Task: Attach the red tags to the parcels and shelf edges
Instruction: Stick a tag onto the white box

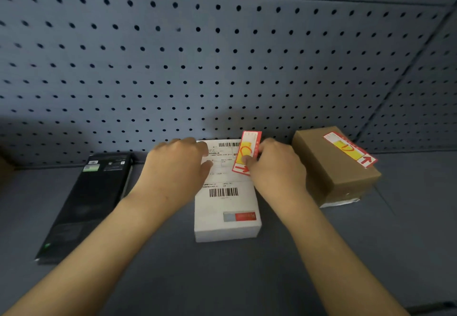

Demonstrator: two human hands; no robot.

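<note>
A white parcel (pixel 226 213) with barcode labels lies flat in the middle of the shelf. My left hand (pixel 176 167) rests on its far left part, fingers laid flat on the label. My right hand (pixel 274 167) pinches a red and yellow tag (pixel 247 151) with a red arrow, held against the parcel's far right edge. A brown cardboard parcel (pixel 338 174) stands to the right, with another red and yellow tag (pixel 350 148) stuck across its top.
A long black box (pixel 91 202) lies on the left of the dark shelf floor (pixel 222 278). A perforated grey back panel (pixel 222 56) rises right behind the parcels, and a perforated side wall (pixel 425 98) closes the right.
</note>
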